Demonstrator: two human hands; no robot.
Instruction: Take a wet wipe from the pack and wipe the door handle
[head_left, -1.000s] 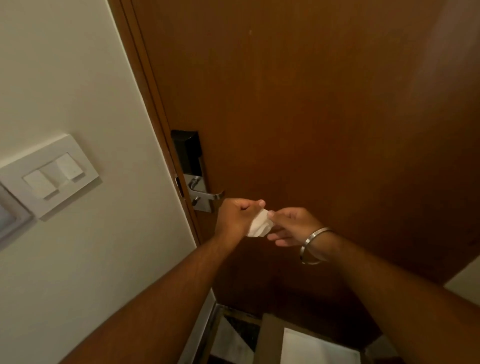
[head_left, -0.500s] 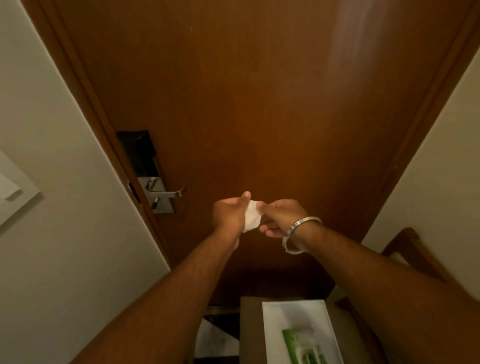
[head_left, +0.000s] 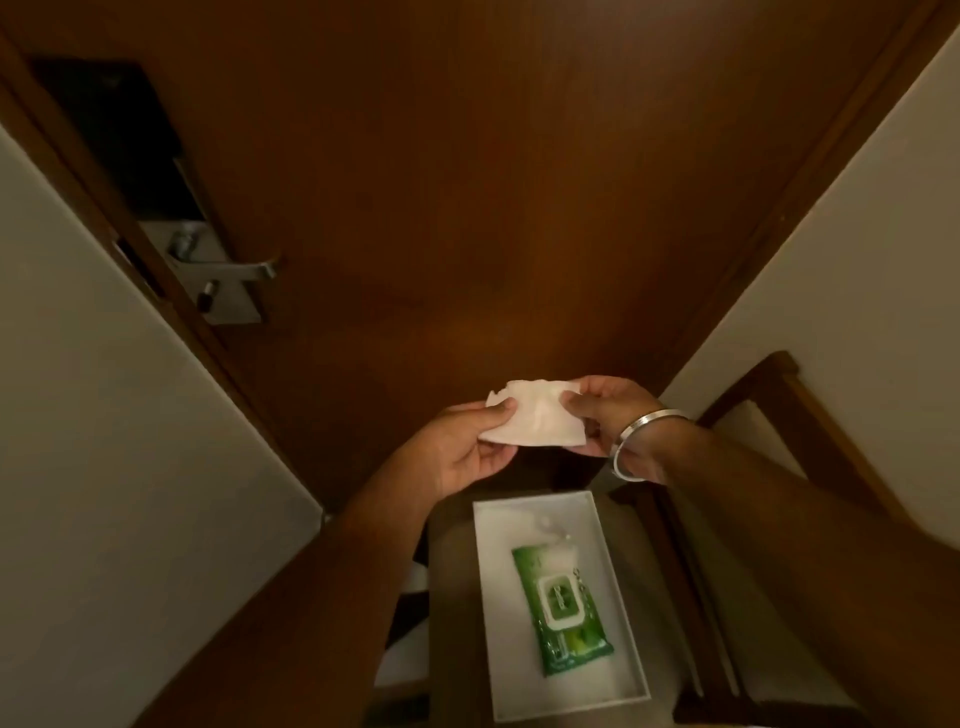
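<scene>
A white wet wipe (head_left: 535, 415) is stretched flat between both hands in front of the brown door (head_left: 467, 182). My left hand (head_left: 462, 452) pinches its left edge and my right hand (head_left: 613, 415), with a metal bangle on the wrist, pinches its right edge. The silver lever door handle (head_left: 234, 270) sits on its lock plate at the door's left side, well up and left of the hands. The green wet wipe pack (head_left: 563, 608) lies with its lid shut in a white tray (head_left: 618, 597) below the hands.
White walls close in on both sides. The tray rests on a dark stool or small table (head_left: 452, 597) against the door's foot. A wooden chair frame (head_left: 810, 415) stands at the right.
The view has tilted down, bringing the tray and pack into sight. The hands have drawn apart and lower, spreading the bunched wipe out flat.
</scene>
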